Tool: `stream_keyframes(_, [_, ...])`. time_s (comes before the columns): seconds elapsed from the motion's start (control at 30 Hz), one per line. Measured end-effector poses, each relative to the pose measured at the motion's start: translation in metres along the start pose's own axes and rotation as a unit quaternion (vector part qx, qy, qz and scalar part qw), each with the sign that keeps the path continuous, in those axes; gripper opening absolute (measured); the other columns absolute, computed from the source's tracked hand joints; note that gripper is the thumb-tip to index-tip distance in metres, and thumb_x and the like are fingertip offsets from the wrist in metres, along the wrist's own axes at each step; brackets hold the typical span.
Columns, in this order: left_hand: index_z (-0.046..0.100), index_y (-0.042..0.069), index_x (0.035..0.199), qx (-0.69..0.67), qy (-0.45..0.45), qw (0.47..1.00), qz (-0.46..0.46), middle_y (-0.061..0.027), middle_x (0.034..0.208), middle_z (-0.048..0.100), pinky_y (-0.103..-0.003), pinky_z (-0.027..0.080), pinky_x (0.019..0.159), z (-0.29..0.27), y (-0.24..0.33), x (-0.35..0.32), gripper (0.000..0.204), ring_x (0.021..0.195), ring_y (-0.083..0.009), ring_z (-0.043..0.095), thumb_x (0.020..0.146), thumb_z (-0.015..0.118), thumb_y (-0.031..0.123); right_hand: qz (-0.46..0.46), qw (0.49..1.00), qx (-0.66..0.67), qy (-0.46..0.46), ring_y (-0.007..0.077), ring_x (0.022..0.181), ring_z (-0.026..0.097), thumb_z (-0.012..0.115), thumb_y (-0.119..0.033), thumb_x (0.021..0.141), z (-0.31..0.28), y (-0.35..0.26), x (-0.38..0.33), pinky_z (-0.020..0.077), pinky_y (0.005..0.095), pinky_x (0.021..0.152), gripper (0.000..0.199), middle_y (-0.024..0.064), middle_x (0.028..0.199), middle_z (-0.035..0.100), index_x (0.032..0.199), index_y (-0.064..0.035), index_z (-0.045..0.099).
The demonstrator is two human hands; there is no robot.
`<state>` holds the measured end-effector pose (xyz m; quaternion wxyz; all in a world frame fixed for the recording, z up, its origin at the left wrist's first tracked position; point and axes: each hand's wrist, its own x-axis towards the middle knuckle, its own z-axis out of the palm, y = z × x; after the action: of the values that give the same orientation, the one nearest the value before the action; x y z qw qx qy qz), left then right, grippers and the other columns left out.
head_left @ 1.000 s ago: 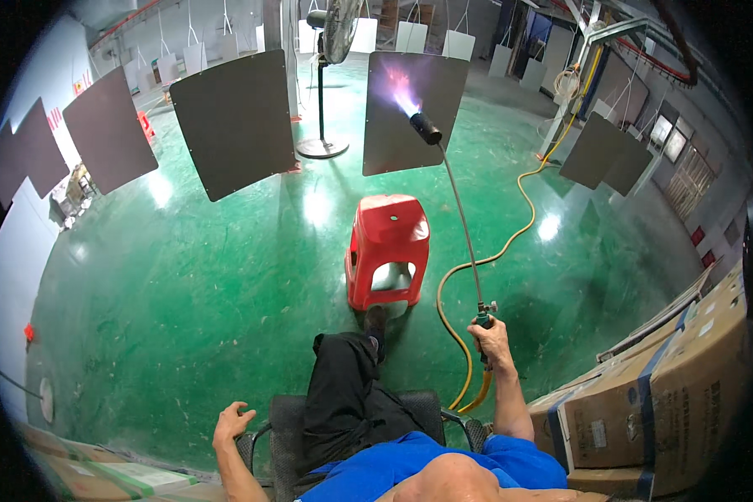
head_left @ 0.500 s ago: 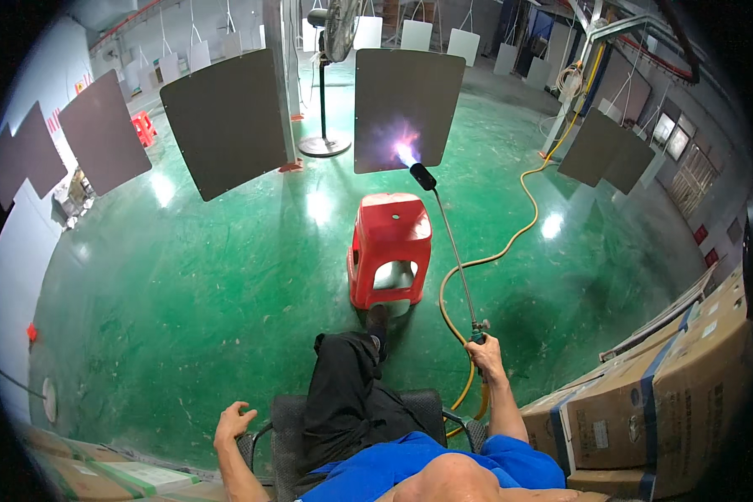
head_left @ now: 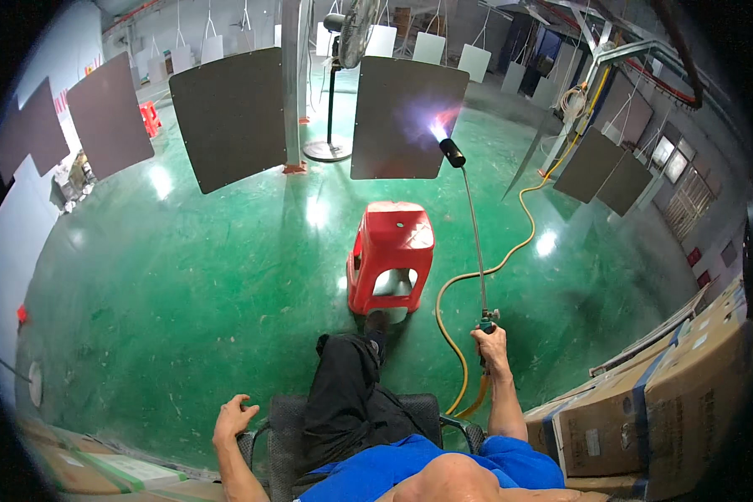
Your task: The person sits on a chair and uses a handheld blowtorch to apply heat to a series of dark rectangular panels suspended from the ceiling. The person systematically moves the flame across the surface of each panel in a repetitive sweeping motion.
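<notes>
My right hand (head_left: pixel 491 346) is wrapped round the handle of a long gas torch, whose black burner head (head_left: pixel 453 153) points up and away from me. A bluish-pink flame (head_left: pixel 440 130) plays against the lower right part of a hanging dark grey panel (head_left: pixel 393 113) with rounded corners. A yellow hose (head_left: pixel 453 339) runs from the handle end out across the floor. At the left armrest of the chair (head_left: pixel 284 427), my left hand (head_left: pixel 234 418) lies with loosely bent fingers apart, holding nothing.
A red plastic stool (head_left: pixel 399 219) stands before my foot. Behind it are a standing fan (head_left: pixel 331 149) and a metal post (head_left: pixel 293 84). More panels hang at left (head_left: pixel 230 121) and right (head_left: pixel 588 163); one thin panel (head_left: pixel 534 151) is edge-on. Cardboard boxes (head_left: pixel 602 435) line my right.
The torch's burner and flame have moved right and slightly up across the panel. An edge-on panel now shows to the right. My left hand stays by the armrest.
</notes>
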<state>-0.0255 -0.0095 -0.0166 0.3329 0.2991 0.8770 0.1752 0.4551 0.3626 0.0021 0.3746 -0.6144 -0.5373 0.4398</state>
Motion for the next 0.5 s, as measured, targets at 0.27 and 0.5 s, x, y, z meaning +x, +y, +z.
stream_keyframes(0.27, [0.059,0.004,0.125,-0.028,0.016,0.999,0.033,-0.018,0.106,0.068,-0.04,0.051,0.086,0.003,-0.001,-0.001,0.055,0.097,-0.032,0.066,0.079,0.073,0.032,-0.039,0.999,0.032,-0.01,0.0076,0.04,0.045,0.071,-0.007,0.076,0.017,-0.057,-0.01,0.0345,0.0239,0.037,0.013,-0.002,0.055,0.052,0.084,-0.0051,0.061])
stream_keyframes(0.5, [0.057,0.005,0.127,-0.015,-0.01,1.0,0.021,-0.0185,0.11,0.067,-0.041,0.05,0.09,0.003,0.008,-0.005,0.058,0.103,-0.0329,0.064,0.08,0.073,0.034,-0.07,0.996,0.042,-0.044,0.0075,0.046,0.048,0.072,-0.01,0.076,0.039,-0.081,-0.008,0.038,0.0252,0.041,0.017,-0.0018,0.061,0.054,0.088,-0.0041,0.061])
